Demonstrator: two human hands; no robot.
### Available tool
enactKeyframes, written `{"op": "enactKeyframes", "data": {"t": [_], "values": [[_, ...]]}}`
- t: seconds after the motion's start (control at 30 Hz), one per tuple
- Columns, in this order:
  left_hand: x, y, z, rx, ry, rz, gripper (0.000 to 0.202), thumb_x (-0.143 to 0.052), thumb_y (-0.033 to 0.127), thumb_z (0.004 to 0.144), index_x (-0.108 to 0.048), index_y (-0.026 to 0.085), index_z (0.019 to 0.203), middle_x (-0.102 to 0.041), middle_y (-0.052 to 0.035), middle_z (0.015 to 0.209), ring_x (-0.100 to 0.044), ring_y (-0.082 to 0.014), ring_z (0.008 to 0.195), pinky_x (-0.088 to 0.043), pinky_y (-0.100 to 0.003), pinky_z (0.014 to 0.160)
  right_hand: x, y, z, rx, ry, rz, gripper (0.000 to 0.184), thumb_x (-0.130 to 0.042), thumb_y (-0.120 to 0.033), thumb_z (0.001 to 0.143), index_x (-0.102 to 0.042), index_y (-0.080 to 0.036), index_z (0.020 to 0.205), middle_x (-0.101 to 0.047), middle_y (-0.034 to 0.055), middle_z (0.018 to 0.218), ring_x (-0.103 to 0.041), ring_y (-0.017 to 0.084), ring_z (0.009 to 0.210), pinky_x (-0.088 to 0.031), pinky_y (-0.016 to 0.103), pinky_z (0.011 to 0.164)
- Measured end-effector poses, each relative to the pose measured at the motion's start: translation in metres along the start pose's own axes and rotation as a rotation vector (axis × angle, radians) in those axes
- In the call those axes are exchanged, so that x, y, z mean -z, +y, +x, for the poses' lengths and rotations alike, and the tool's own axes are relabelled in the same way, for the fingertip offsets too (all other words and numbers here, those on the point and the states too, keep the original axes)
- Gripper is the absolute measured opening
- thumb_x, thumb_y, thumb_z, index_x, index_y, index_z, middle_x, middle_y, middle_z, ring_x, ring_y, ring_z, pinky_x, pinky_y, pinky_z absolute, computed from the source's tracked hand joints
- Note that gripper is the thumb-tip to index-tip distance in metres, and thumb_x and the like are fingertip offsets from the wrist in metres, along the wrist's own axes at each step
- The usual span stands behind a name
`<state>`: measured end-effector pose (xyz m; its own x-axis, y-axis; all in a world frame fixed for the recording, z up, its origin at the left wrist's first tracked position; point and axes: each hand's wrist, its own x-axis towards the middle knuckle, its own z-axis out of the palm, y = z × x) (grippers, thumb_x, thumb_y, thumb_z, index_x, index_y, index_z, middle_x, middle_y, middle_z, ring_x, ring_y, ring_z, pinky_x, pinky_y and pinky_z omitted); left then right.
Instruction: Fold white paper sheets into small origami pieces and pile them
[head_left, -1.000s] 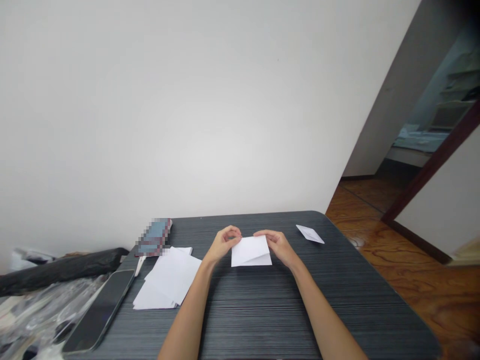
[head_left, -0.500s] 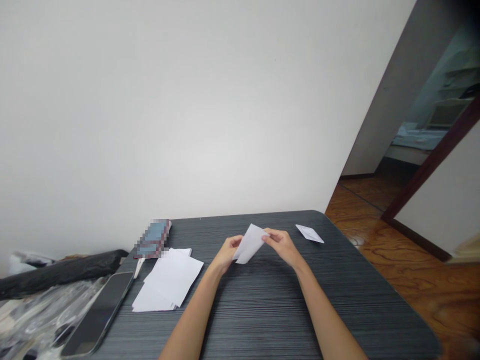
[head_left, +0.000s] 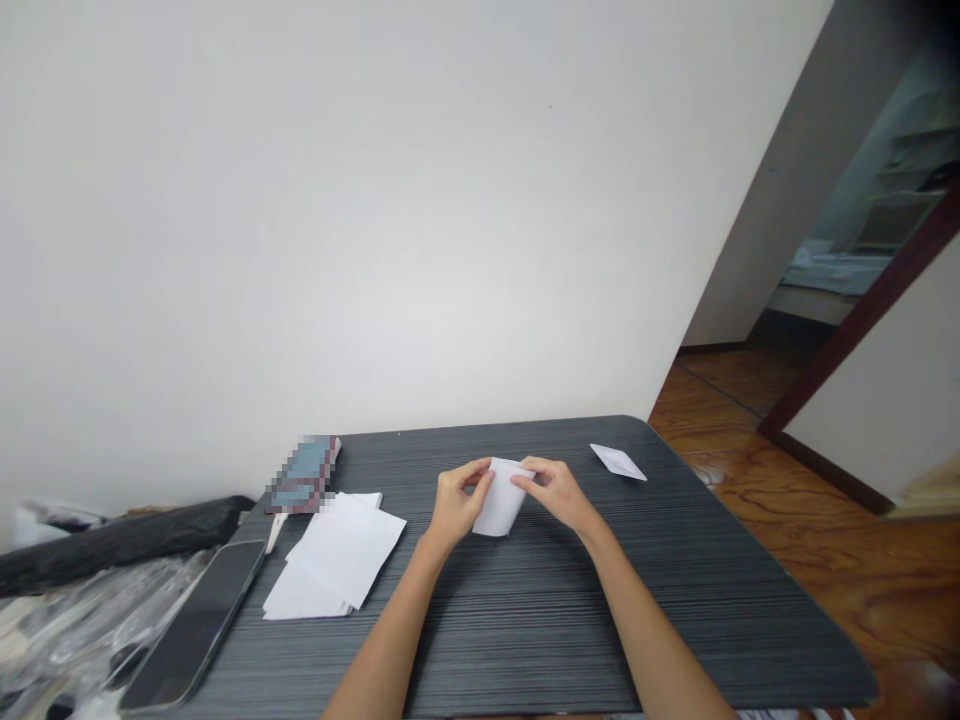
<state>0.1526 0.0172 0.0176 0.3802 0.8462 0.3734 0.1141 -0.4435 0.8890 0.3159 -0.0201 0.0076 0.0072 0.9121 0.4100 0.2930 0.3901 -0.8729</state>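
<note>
Fingers [head_left: 484,484] of the left hand [head_left: 452,508] pinched the white paper [head_left: 495,512] by its upper left corner in the head view, thumb in front, while those of the right hand [head_left: 561,490] gripped its upper right side. That sheet was between the two hands, over the middle of the dark table [head_left: 517,640], tilted toward the wearer; whether its lower edge touched the tabletop could not be told.

Work on it looked part-way: a narrow band along the top seemed turned over, though the fingers hid much of that edge and the number of folds could not be made out. Well apart to the right lay a small folded piece [head_left: 618,461], seemingly finished and untouched by either hand. On the left, several loose sheets [head_left: 341,560] lay overlapping and flat, apparently unworked, near a phone [head_left: 195,625] with a dark screen.
</note>
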Motion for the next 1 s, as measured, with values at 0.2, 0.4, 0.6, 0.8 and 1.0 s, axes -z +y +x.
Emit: {"op": "enactKeyframes", "data": {"t": [0.2, 0.4, 0.6, 0.8, 1.0], "values": [[0.0, 0.004, -0.002, -0.04, 0.005, 0.094, 0.024, -0.051, 0.031, 0.073, -0.062, 0.015, 0.087, -0.065, -0.0056, 0.078, -0.059, -0.0157, 0.065, -0.047, -0.025, 0.063, -0.002, -0.005, -0.002, 0.044, -0.015, -0.057, 0.021, -0.049, -0.031, 0.074, -0.06, -0.016, 0.064, -0.056, 0.0018, 0.067, -0.051, 0.014, 0.066, -0.039, 0.023, 0.063], [-0.001, 0.004, -0.004, -0.082, 0.032, 0.14, 0.021, -0.049, 0.031, 0.074, -0.063, 0.016, 0.077, -0.064, -0.0046, 0.074, -0.057, -0.015, 0.064, -0.046, -0.024, 0.062, -0.003, -0.01, -0.002, 0.059, 0.003, -0.102, 0.023, -0.049, -0.032, 0.074, -0.059, -0.017, 0.061, -0.056, 0.0013, 0.064, -0.051, 0.014, 0.064, -0.038, 0.024, 0.062], [0.0, 0.001, -0.005, -0.176, 0.032, 0.248, 0.022, -0.046, 0.028, 0.076, -0.063, 0.014, 0.076, -0.064, -0.0052, 0.073, -0.057, -0.0136, 0.061, -0.044, -0.022, 0.06, -0.002, -0.011, -0.003, 0.063, -0.002, -0.123, 0.023, -0.049, -0.032, 0.074, -0.059, -0.016, 0.061, -0.056, 0.0015, 0.064, -0.05, 0.013, 0.062, -0.038, 0.023, 0.061], [0.001, 0.001, -0.004, -0.213, 0.037, 0.246, 0.023, -0.045, 0.026, 0.077, -0.063, 0.013, 0.073, -0.064, -0.004, 0.068, -0.056, -0.0113, 0.058, -0.044, -0.02, 0.058, -0.003, -0.006, -0.002, -0.025, 0.015, 0.0, 0.016, -0.056, -0.031, 0.069, -0.06, -0.016, 0.068, -0.058, 0.0013, 0.067, -0.052, 0.014, 0.065, -0.039, 0.024, 0.063], [0.006, -0.001, -0.001, -0.118, 0.096, 0.181, 0.025, -0.046, 0.029, 0.076, -0.063, 0.011, 0.072, -0.063, -0.0033, 0.063, -0.054, -0.0112, 0.055, -0.04, -0.019, 0.052, -0.001, 0.0, 0.0, -0.237, 0.087, 0.359, 0.04, -0.061, -0.031, 0.064, -0.052, -0.019, 0.101, -0.059, -0.0025, 0.057, -0.053, 0.012, 0.055, -0.039, 0.023, 0.054]]}}
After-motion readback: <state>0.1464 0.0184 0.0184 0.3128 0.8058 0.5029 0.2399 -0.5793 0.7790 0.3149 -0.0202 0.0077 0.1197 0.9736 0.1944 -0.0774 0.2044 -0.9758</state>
